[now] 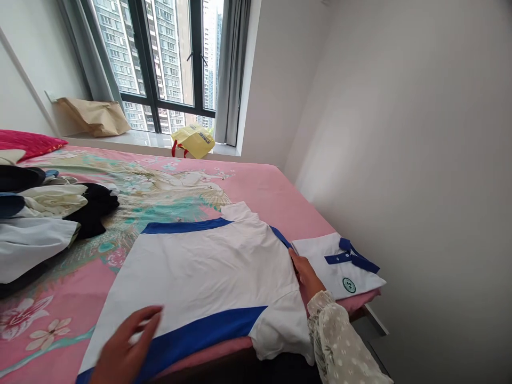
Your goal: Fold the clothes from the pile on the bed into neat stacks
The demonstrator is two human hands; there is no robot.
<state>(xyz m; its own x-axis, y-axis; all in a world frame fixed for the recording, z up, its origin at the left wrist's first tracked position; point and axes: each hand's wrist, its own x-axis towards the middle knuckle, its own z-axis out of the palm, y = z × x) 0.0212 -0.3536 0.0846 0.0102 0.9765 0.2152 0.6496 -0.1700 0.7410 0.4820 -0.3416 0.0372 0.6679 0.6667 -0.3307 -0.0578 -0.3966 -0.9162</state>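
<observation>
A white polo shirt (212, 266) with blue side panels lies spread face down across the near edge of the bed, its collar end to the right. My left hand (130, 341) is over the shirt's lower left part, fingers loosely bent and apart, with nothing in them. At the shirt's collar, my right hand (307, 274) is closed on the fabric edge; its fingertips are partly hidden. Just beyond that hand lies a folded white polo shirt (320, 261) with a navy collar and a round green badge.
On the left of the pink floral bed (256, 184) lies a heap of clothes (44, 229), with a red cushion (28, 144) behind. A brown paper bag (98, 117) and a yellow bag (195, 141) are by the window. A bare wall (400, 160) runs along the right.
</observation>
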